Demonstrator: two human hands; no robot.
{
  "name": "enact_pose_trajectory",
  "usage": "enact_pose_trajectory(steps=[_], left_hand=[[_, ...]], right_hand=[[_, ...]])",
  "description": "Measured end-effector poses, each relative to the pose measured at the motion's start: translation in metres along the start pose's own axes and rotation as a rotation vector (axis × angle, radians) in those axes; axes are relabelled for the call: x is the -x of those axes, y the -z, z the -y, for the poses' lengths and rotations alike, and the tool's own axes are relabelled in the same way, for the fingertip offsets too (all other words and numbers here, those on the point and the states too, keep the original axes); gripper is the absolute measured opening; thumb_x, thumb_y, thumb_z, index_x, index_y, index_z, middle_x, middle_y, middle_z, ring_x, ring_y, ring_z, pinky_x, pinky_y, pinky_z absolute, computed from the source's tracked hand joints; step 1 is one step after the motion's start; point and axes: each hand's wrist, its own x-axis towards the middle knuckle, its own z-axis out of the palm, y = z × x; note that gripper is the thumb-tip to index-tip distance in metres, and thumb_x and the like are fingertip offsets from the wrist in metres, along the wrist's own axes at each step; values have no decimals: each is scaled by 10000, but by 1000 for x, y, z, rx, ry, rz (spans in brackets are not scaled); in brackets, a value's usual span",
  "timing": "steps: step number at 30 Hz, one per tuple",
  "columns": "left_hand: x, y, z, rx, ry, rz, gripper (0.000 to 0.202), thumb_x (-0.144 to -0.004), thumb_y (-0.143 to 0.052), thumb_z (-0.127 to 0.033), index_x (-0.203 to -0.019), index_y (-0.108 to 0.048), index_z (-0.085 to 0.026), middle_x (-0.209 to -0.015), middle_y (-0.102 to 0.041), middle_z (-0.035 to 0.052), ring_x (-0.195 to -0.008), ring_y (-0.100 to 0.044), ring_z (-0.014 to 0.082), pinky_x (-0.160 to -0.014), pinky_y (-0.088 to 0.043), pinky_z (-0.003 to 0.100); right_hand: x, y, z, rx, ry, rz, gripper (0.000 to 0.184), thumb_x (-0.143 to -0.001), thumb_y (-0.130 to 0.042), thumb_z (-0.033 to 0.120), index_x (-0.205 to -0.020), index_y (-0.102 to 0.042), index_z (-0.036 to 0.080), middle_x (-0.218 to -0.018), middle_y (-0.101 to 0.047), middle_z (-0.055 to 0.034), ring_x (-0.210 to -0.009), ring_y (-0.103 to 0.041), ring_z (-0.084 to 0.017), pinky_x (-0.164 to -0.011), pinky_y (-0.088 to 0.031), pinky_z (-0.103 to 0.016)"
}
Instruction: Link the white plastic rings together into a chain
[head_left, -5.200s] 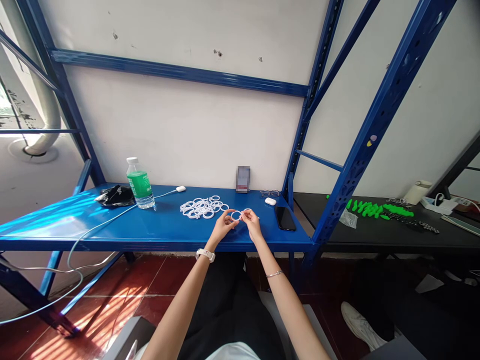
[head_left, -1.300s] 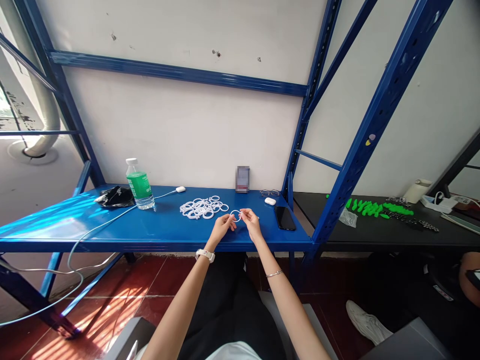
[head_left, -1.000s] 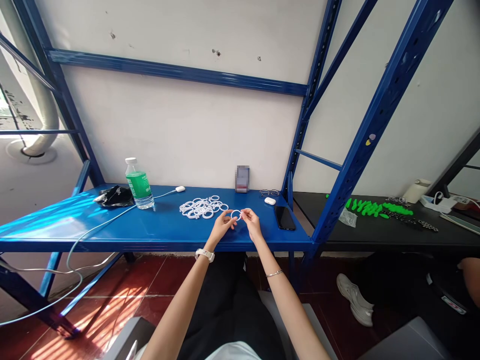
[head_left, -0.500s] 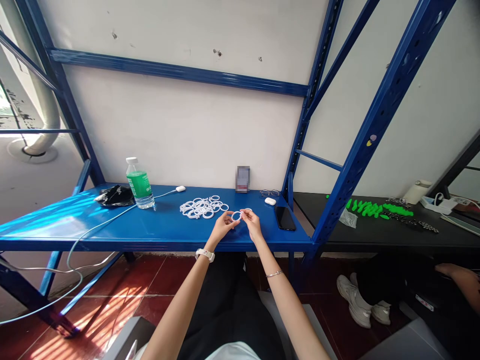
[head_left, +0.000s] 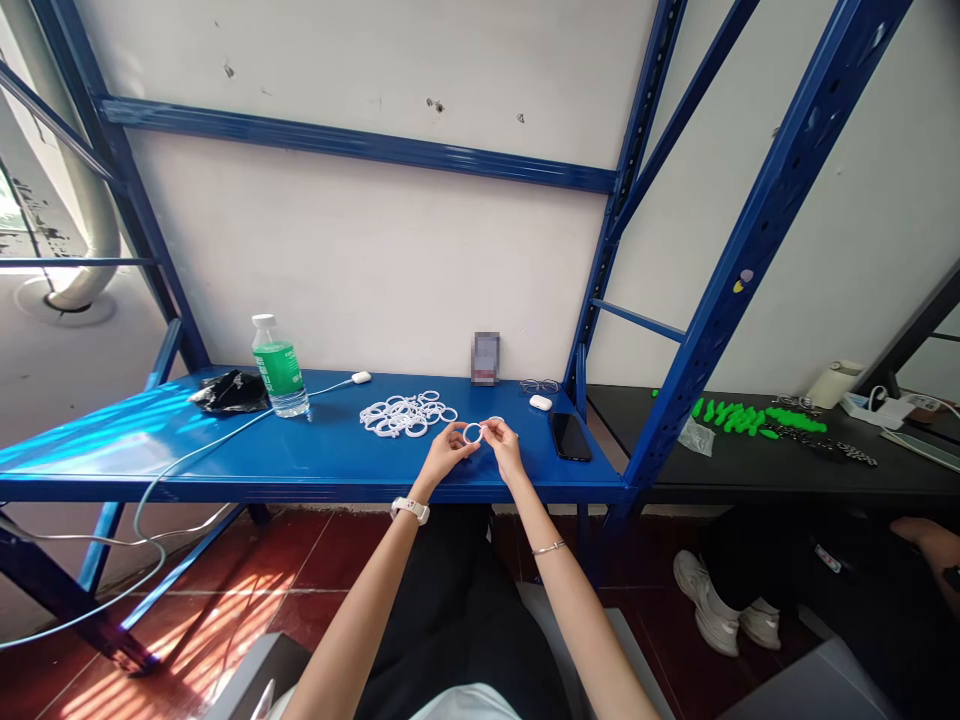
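Between my two hands is a small white ring [head_left: 472,433], held up just over the front part of the blue table [head_left: 330,462]. My left hand [head_left: 448,450] pinches the ring from its left side, with a white watch on the wrist. On the ring's right side the fingers of my right hand [head_left: 501,443] are closed; a thin bracelet circles that wrist. Part of another white ring [head_left: 496,419] shows just behind my right fingers. A pile of white rings [head_left: 405,414] lies on the table to the left of my hands.
Right of my hands lie a dark phone [head_left: 570,437], a white earbud case [head_left: 540,403] and glasses [head_left: 539,386]. A water bottle [head_left: 280,368], a black bag [head_left: 229,391] and a white cable are to the left. A seated person is at the right, by a black table [head_left: 645,450].
My hands and the ring stay almost in place; the ring is turned very slightly. The seated person at the right has shifted their legs and arm a little.
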Motion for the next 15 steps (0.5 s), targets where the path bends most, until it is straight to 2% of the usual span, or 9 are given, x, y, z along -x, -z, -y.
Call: enact_pose_trajectory(steps=[15], left_hand=[[1,0,-1,-2,-30,0,542,-700,-776,-508,-1085,-587,-177,-684,-630,-19,-601,-617,148,-600,-486,260]], right_hand=[[2,0,3,12,27,25,236,-757,-707,454,-835,-641,242,-803,-648,-13,-839,-641,-213,-800,-502,-334]])
